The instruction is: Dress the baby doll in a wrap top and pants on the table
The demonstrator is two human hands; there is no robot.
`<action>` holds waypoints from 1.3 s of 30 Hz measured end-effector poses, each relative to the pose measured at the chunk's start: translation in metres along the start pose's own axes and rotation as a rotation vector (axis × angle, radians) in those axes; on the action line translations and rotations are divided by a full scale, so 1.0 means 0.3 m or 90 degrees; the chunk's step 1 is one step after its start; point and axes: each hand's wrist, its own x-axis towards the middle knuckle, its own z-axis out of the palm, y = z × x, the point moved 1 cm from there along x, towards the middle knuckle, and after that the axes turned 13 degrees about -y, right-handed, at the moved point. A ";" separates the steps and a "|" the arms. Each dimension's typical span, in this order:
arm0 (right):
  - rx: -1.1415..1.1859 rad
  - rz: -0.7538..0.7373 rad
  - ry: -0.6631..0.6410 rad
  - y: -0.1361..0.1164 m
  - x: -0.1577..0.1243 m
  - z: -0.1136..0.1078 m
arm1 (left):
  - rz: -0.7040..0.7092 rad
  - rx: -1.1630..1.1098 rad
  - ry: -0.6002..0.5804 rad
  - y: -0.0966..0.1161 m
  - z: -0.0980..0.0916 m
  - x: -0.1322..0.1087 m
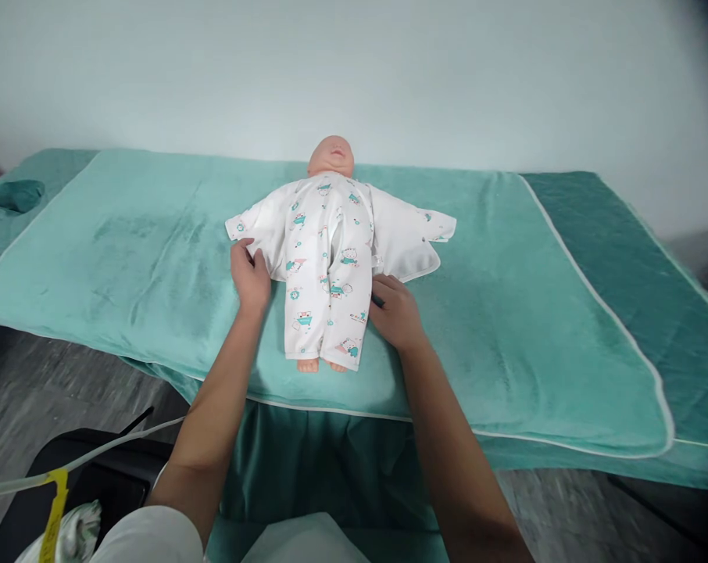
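Observation:
A baby doll (332,152) lies on its back, head toward the wall and bare feet toward me. It is dressed in white printed baby pants (307,301) that reach up over its chest. Under them spreads a white baby shirt (409,234), sleeves out to both sides and front flaps open. My left hand (252,275) pinches the edge of the left flap, just below the sleeve cuff. Beside the pants' right side, my right hand (396,313) has curled fingers touching near the shirt's lower hem. What those fingertips grip is hidden.
The doll rests on a padded bed with a green plush cover (506,328) edged in white piping. A pale wall (354,70) stands behind. At lower left are a black chair (125,469), a pale tube (113,444) with a yellow tag (55,508), and a patterned cloth (81,532).

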 end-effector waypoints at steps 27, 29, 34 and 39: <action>0.151 0.477 0.323 0.193 0.105 -0.196 | 0.083 -0.046 0.017 0.024 0.012 -0.026; 0.173 0.345 0.394 0.138 0.154 -0.198 | 0.026 -0.062 -0.032 0.020 0.013 -0.015; 0.205 -0.014 0.183 -0.112 0.265 -0.218 | 0.027 -0.106 -0.065 0.022 0.007 -0.008; 0.232 -0.058 -0.131 -0.188 0.241 -0.239 | 0.057 -0.120 -0.039 0.022 0.003 -0.018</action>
